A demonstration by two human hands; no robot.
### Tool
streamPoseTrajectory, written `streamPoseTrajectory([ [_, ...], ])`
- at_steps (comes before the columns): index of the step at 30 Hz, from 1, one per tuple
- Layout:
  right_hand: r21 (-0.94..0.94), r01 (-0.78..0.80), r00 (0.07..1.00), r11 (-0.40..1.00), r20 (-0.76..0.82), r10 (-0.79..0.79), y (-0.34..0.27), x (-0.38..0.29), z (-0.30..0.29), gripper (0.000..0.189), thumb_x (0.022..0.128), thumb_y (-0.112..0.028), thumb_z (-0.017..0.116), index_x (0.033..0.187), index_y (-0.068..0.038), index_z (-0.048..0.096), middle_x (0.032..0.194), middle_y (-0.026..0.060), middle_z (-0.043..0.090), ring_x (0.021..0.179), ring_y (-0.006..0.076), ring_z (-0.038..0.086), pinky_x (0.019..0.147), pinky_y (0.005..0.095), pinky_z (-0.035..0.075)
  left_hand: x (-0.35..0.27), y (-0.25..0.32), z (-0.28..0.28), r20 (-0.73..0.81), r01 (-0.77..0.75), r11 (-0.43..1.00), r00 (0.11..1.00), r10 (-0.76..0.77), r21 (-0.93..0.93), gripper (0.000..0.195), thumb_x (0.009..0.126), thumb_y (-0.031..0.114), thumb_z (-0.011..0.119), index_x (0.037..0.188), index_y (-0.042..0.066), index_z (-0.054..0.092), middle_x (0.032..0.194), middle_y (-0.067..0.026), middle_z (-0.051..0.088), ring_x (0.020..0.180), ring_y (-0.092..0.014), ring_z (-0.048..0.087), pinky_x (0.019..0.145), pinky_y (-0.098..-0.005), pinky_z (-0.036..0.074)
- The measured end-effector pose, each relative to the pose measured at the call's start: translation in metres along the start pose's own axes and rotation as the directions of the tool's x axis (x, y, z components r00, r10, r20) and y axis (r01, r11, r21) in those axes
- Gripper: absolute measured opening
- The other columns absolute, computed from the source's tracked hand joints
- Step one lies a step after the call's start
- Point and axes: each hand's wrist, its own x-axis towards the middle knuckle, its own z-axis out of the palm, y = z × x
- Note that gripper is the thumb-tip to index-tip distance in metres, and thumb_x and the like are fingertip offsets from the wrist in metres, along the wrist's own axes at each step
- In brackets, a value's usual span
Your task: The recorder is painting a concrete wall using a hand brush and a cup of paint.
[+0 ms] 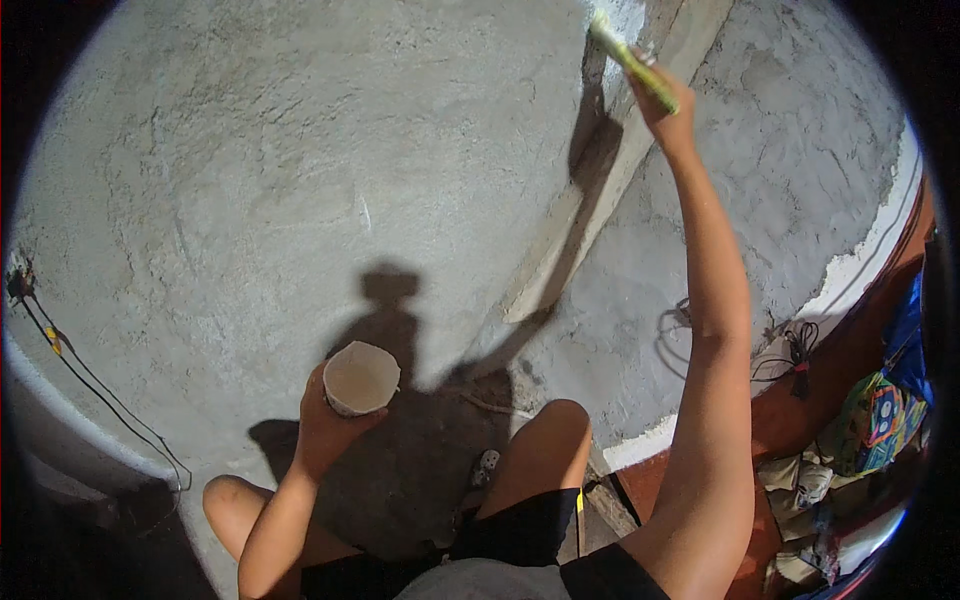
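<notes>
My right hand (670, 101) is raised high and grips the yellow-green handle of a paintbrush (630, 61). The brush head, coated in white, meets or nearly meets a white-painted patch (626, 19) on the wall, close to a vertical corner strip. Lower down, my left hand (326, 420) holds a round, pale cup (362, 377) tilted so its inside shows. What looks like a pale liquid or coating lies in the cup; its level is hard to tell. Before me rises a rough grey cement-plastered wall (262, 187).
A recess edge or plastered ledge (555, 259) runs down the wall's middle. Black wires (97, 397) hang at the left. At the right are a coiled cable (801, 356), a colourful bag (874, 427) and several pale sacks (799, 487). My knees (562, 427) are bent below.
</notes>
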Motion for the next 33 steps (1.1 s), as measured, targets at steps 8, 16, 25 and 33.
streamPoseTrajectory([
  [8,-0.165,0.134,0.866,0.977,0.498,-0.035,-0.028,-0.084,-0.022,0.037,0.097,-0.012,0.075,0.134,-0.015,0.073,0.123,0.0136,0.077,0.104,0.0341,0.076,0.089,0.0379,0.060,-0.002,0.007,0.002,0.026,0.000,1.000,1.000,0.000,0.007,0.088,0.066,0.021,0.102,0.140,0.003,0.058,0.133,-0.0148,0.066,0.125,-0.030,0.065,0.107,-0.0430,0.052],
  [16,-0.026,-0.161,0.939,0.987,0.305,0.161,-0.075,-0.126,-0.022,0.030,0.095,-0.012,0.079,0.125,-0.010,0.079,0.114,0.0092,0.081,0.096,0.0205,0.078,0.086,0.0339,0.060,0.003,-0.008,0.004,0.059,-0.015,0.990,0.998,0.007,0.143,0.087,0.068,0.021,0.102,0.140,0.003,0.057,0.134,-0.0152,0.065,0.126,-0.030,0.064,0.108,-0.0437,0.051],
  [25,0.335,-0.728,0.657,0.598,0.588,0.471,-0.204,-0.267,0.084,0.021,0.088,-0.009,0.087,0.107,-0.003,0.079,0.101,0.0068,0.081,0.093,0.0141,0.075,0.081,0.0318,0.062,-0.008,-0.012,0.027,-0.010,0.111,0.972,0.994,-0.111,0.209,0.084,0.066,0.018,0.102,0.136,0.003,0.058,0.129,-0.0163,0.068,0.120,-0.032,0.067,0.103,-0.0426,0.054],
  [33,0.510,-0.815,0.578,0.275,0.684,0.445,-0.216,-0.314,0.113,0.031,0.086,0.002,0.085,0.108,-0.003,0.064,0.112,0.0055,0.073,0.108,0.0152,0.069,0.096,0.0343,0.058,-0.025,-0.031,0.068,-0.090,0.072,0.961,0.995,-0.049,0.266,0.088,0.063,0.014,0.100,0.138,0.002,0.056,0.127,-0.0164,0.068,0.120,-0.031,0.067,0.105,-0.0425,0.052],
])
